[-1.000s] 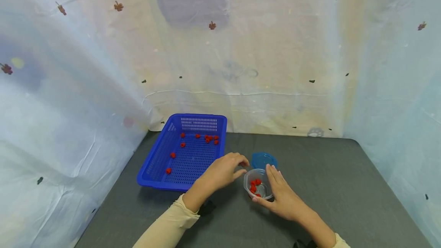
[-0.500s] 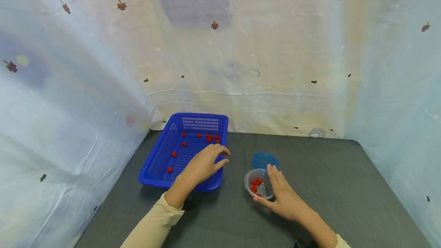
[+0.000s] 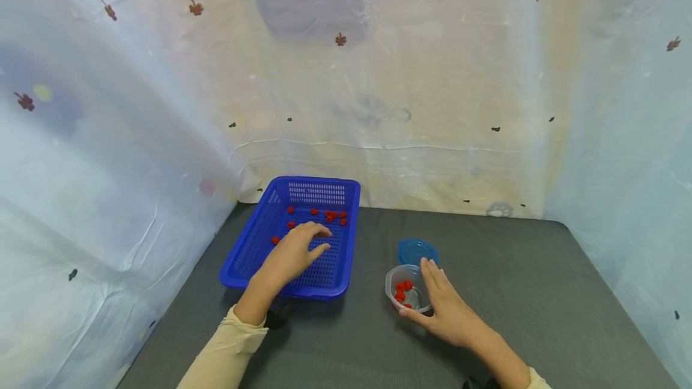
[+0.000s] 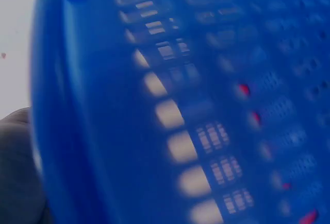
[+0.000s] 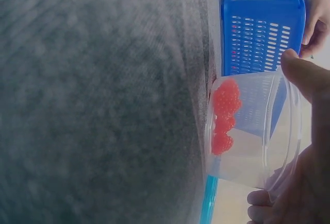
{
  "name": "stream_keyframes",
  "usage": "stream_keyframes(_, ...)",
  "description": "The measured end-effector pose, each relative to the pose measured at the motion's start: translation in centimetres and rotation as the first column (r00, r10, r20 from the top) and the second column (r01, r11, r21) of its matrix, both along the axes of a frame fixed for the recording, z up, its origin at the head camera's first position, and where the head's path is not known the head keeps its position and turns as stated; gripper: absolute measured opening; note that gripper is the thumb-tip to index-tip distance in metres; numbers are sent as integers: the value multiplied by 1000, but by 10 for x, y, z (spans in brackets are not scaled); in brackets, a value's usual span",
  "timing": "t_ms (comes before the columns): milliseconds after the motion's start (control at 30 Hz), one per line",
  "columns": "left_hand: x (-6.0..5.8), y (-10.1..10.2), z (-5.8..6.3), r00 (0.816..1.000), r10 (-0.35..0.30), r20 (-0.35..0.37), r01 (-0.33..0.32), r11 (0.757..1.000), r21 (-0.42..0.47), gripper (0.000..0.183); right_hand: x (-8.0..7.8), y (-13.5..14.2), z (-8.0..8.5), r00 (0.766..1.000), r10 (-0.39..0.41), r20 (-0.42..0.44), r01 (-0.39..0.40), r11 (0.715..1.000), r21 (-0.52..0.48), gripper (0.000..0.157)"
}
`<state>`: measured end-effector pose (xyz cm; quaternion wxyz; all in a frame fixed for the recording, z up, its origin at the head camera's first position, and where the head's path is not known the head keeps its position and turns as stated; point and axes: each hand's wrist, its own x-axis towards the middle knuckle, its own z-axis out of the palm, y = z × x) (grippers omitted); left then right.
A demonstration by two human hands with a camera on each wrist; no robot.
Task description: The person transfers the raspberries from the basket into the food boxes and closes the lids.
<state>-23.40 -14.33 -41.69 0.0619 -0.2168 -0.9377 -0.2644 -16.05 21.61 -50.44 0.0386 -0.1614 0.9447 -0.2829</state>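
Observation:
My left hand (image 3: 292,254) hovers over the blue plastic basket (image 3: 229,272), thumb and fingers apart with nothing between them. Inside the basket lie several red raspberries (image 3: 330,215), scattered toward its back and left. The left wrist view is mostly the blurred slotted basket wall (image 4: 113,131), with part of the hand (image 4: 20,167) at the left edge. At the right, my right hand (image 3: 449,311) holds a clear plastic container (image 3: 393,276), thumb on its near side and fingers at its far right. Several raspberries (image 5: 227,100) rest on the container's bottom.
A blue lid (image 3: 417,251) lies on the dark grey table (image 3: 513,275) just behind the container. The basket stands at the table's back left. A pale patterned curtain (image 3: 421,89) hangs behind the table and along both sides.
My left hand has moved left from beside the container to above the basket. The right hand and the container keep their place.

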Motion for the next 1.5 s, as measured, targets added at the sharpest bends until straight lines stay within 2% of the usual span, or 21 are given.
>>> stream_keyframes(200, -4, -23, -8, 998, 57, 41, -57, 998, -20, 26, -1, -1, 1, 1000, -3, 2, 2, 1000, 17, 126)
stream_keyframes(367, -7, -39, -14, 994, 77, 76, -75, 997, -23, 28, -1, -1, 2, 1000, -6, 3, 6, 1000, 18, 126)
stream_keyframes(500, -10, -51, -16, 992, 90, 92, -88, 996, -21, 28, -1, -1, 1, 1000, -4, 4, 4, 1000, 12, 126)
stream_keyframes(767, -18, -73, -21, 981, 161, 108, -158, 987, -37, 28, -1, 0, 1, 1000, -3, 10, 3, 1000, 8, 126)
stream_keyframes(1133, -18, -81, -27, 941, 290, 174, -287, 957, -41, 27, 0, -1, 2, 1000, -1, -7, 1, 1000, 6, 125)
stream_keyframes(1333, -19, -83, -31, 931, 327, 163, -319, 945, -76, 24, -1, -1, 2, 1000, -3, -2, 3, 1000, 9, 126)
stream_keyframes(1500, -20, -84, -35, 922, 341, 182, -324, 939, -116, 27, -1, -1, 2, 1000, -5, 2, 5, 1000, 9, 126)
